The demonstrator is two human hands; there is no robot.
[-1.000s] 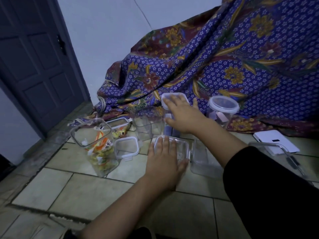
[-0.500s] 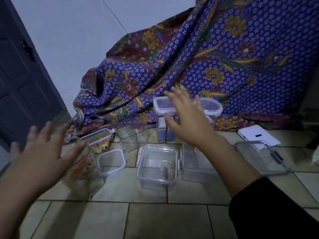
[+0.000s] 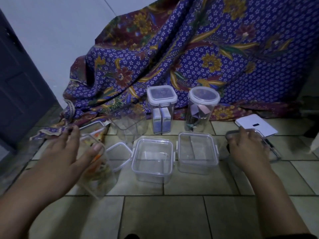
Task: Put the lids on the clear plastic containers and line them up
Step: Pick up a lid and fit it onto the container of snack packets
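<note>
Two low square clear containers (image 3: pixel 152 159) (image 3: pixel 196 152) with lids on stand side by side on the tiled floor. Behind them are a tall square lidded container (image 3: pixel 162 107) and a round lidded jar (image 3: pixel 203 107). My left hand (image 3: pixel 69 152) grips the open top of a tall clear container with colourful contents (image 3: pixel 98 176), thumb on its near rim. My right hand (image 3: pixel 248 147) lies over a flat clear lid with a dark rim (image 3: pixel 271 147), thumb hooked on its left edge. A loose white-rimmed lid (image 3: pixel 119 157) lies between the left container and the front row.
An open clear container (image 3: pixel 128 125) and a smaller one with colourful contents (image 3: pixel 94 130) stand at the back left. A white flat box (image 3: pixel 255 125) lies at the back right. Patterned purple cloth (image 3: pixel 189 57) drapes behind; a dark door (image 3: pixel 20 80) is on the left.
My left hand left the front lidded container, swung left and came down on the tall container's top. My right hand moved from the tall square container to the flat lid at right.
</note>
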